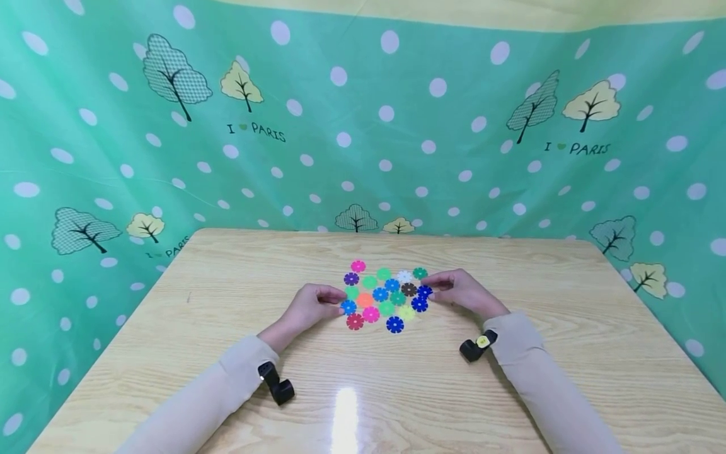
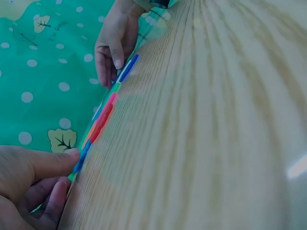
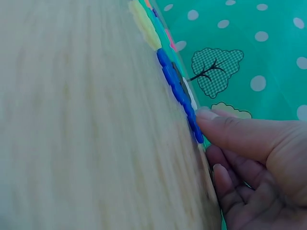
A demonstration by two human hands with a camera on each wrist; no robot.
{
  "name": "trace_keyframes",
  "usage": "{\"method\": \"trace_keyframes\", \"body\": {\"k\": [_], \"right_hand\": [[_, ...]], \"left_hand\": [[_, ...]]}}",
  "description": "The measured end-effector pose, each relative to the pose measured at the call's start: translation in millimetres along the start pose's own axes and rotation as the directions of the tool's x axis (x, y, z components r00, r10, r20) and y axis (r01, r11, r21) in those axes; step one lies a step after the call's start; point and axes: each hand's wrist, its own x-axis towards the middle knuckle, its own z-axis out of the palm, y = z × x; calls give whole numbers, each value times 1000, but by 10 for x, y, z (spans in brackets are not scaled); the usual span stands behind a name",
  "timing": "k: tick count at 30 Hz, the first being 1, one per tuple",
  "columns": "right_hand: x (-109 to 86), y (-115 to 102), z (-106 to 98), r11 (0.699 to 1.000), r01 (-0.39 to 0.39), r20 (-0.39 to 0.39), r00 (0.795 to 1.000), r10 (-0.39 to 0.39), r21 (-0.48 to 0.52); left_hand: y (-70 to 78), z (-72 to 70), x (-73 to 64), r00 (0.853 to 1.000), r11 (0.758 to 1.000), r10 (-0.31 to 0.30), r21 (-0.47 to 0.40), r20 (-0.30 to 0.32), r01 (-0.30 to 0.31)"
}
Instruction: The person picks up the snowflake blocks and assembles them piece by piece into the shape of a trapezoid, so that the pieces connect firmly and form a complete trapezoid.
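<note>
Several flat, notched plastic disc pieces in many colours lie in a loose cluster on the table, among them an orange disc [image 1: 365, 300], a brown disc [image 1: 409, 290] and a red disc [image 1: 355, 321]. My left hand [image 1: 312, 309] is at the cluster's left side, its thumb tip right at a light blue disc [image 1: 348, 307]. On the opposite side my right hand [image 1: 462, 292] has its thumb by the dark blue discs [image 3: 177, 91] and its forefinger near a dark green disc [image 1: 420, 273]. Both hands rest low at the tabletop, fingers loosely bent around the cluster's edges.
The wood-grain table [image 1: 363, 372] runs back to a green dotted curtain [image 1: 363, 126] printed with trees. Each sleeve carries a black wrist camera, the left camera [image 1: 276, 383] and the right camera [image 1: 478, 346]. A bright reflection shows on the near tabletop.
</note>
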Motion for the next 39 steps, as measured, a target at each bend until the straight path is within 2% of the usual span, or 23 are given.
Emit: {"method": "trace_keyframes", "body": {"k": [5,12,24,28,32,36,39], "right_hand": [[-26,-35,28,1000,10,-15,1000,-10,-12],[-23,51,49,999,8,-7,1000,-8,-32],[-40,28,43,995,73,45,997,-70,-70],[-35,39,44,994,100,66,993,-96,-54],[-35,65,37,992,124,68,990,-121,-38],[-53,63,25,990,135,52,990,-133,-35],[-64,50,17,990,135,37,990,-134,-33]], "left_hand": [[-15,9,2,1000,1000,14,9,-10,-14],[-52,34,5,999,999,32,21,-13,-32],[-52,40,-3,998,998,53,34,-14,-53],[-47,35,-12,999,998,51,26,1,-51],[-31,24,-27,996,997,79,18,41,-79],[-15,10,-31,990,992,114,42,81,-118],[-1,4,-28,990,989,115,80,83,-122]]}}
